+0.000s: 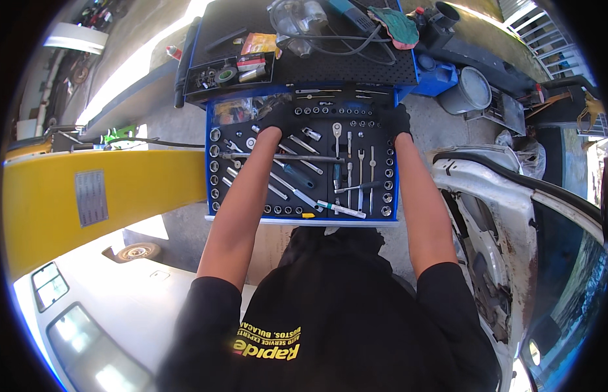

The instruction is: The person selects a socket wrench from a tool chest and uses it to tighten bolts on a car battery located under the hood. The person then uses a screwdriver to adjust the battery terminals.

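Observation:
A blue tool drawer [211, 117] is pulled out in front of me, its black foam bed filled with tools. My left hand [278, 119], in a black glove, is over the back left part, near clear plastic packets [233, 112]. Its fingers blend into the dark foam. At the drawer's right edge is my right hand [400, 121], also gloved in black, with its fingers not clear to see. Between my arms lie a ratchet [337, 132], a long metal bar [304, 157], a dark-handled tool [298, 175] and a white marker pen [342, 210]. Several sockets [215, 164] line the drawer's sides.
On the cabinet top [356, 68] are a corded power tool [351, 16], a green and red glove [395, 27] and a small parts tray [212, 76]. A yellow beam [141, 186] stands left, a worn white car door [506, 228] right. A grey bucket [470, 90] sits behind.

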Motion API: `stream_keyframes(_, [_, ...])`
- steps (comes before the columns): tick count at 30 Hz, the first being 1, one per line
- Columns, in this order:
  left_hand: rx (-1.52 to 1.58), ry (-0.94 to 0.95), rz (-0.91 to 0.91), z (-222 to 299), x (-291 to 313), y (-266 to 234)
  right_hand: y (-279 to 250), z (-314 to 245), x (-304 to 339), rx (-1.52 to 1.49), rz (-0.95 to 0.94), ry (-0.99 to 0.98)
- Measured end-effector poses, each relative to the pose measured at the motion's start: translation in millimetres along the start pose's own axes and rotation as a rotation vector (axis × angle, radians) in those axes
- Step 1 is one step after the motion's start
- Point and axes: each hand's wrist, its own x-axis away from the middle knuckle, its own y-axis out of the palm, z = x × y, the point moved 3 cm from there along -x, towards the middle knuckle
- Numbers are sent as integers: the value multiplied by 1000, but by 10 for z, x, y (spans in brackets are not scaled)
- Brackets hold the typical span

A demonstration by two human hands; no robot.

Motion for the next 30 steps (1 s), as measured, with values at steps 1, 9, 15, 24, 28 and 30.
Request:
stream_keyframes(1, [64, -55, 113, -27, -34, -71, -7, -151, 174, 54, 73, -51])
stream_keyframes(9, [199, -260, 292, 21, -361, 340, 57, -905, 780, 438, 82, -144])
stream_keyframes(15, [22, -204, 130, 389, -265, 55, 65, -887, 542, 578, 15, -59])
stream_keyframes(24, [9, -176, 316, 189, -447, 419, -40, -1239, 759, 607, 49, -90])
stream_keyframes(28, [-18, -174, 184, 233, -482, 166, -175, -804, 311, 582, 16, -195])
stream_keyframes(30, [74, -231, 161, 65, -467, 81, -190, -563, 147, 580, -17, -299])
